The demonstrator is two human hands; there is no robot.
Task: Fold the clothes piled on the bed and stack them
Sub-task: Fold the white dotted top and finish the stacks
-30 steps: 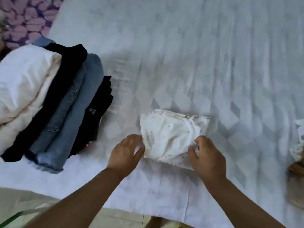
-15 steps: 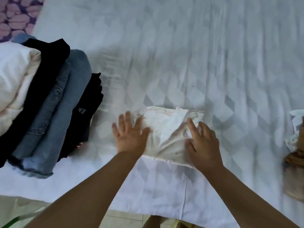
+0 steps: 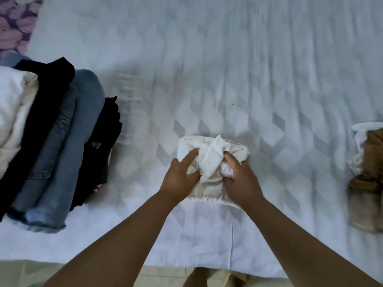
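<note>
A small white garment (image 3: 211, 160) with faint pink dots lies bunched in a compact fold on the white bed sheet (image 3: 228, 69), near the front edge. My left hand (image 3: 179, 178) rests on its left half with the fingers stretched out flat over the cloth. On the right half, my right hand (image 3: 241, 179) has its fingers and thumb curled into the fabric and pinches a fold. A stack of folded clothes (image 3: 51, 137) stands at the left: white on top, then black, blue jeans and black.
A brown garment (image 3: 371, 177) and a white one (image 3: 359, 146) lie loose at the right edge. A purple patterned cloth (image 3: 14, 27) shows at the far left corner. Floor tiles (image 3: 163, 276) appear below the bed's front edge.
Both hands have moved inward from the garment's outer edges onto its top. The garment is gathered narrower, with a flap raised in the middle.
</note>
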